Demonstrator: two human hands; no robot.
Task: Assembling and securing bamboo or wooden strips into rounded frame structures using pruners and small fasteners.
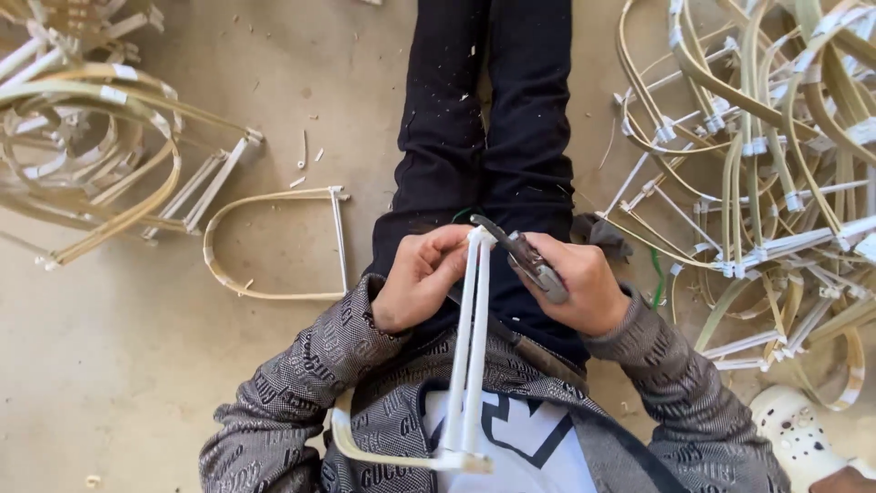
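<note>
Left hand (422,278) fingers (453,245) pinch the top end of the paired sticks (470,351) of a bent cane frame (365,449), which runs from the fingers down over the lap to the person's chest. Right hand (575,283) is just right of those fingertips, holding a knife (522,258) with its blade touching the stick tops. Left of the fingers, one finished frame (274,242) lies on the floor (137,365) with a stack of frames (91,146) beyond it; right of them, a bigger pile of frames (766,173), shoe (798,434) below it.
</note>
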